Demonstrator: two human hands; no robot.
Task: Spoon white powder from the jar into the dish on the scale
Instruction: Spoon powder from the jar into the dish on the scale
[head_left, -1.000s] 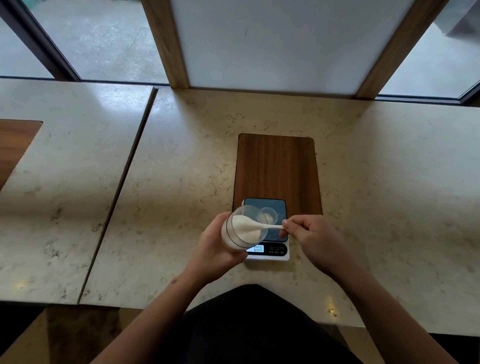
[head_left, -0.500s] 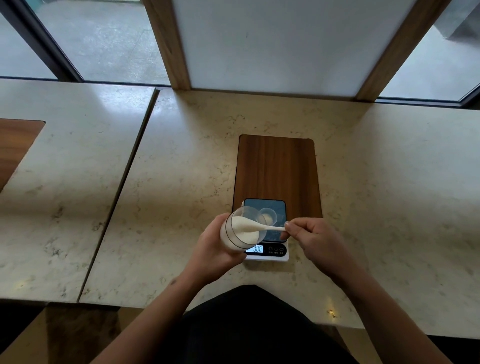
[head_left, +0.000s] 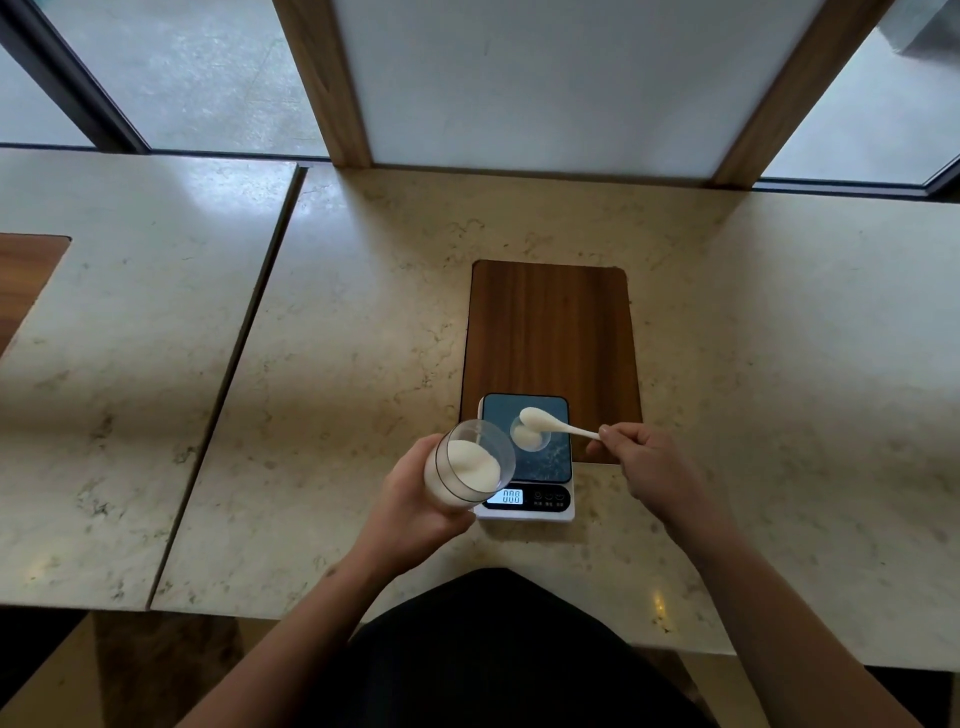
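My left hand (head_left: 415, 504) grips a clear jar (head_left: 470, 462) tilted toward the scale, with white powder lying in it. My right hand (head_left: 649, 467) pinches the handle of a white spoon (head_left: 550, 423). The spoon's heaped bowl hovers over the far rim of a small clear dish (head_left: 530, 439) that holds some white powder. The dish sits on the dark platform of a white digital scale (head_left: 545, 467), whose lit display faces me.
The scale rests on the near end of a wooden board (head_left: 550, 332) on a marble counter (head_left: 363, 364). A seam separates a second counter slab (head_left: 130, 338) at left, with another wooden inlay (head_left: 26, 280). Wooden window posts stand behind.
The spoon has come out of the jar, loaded with powder, and moved right and away to above the dish. The jar has stayed in my left hand.
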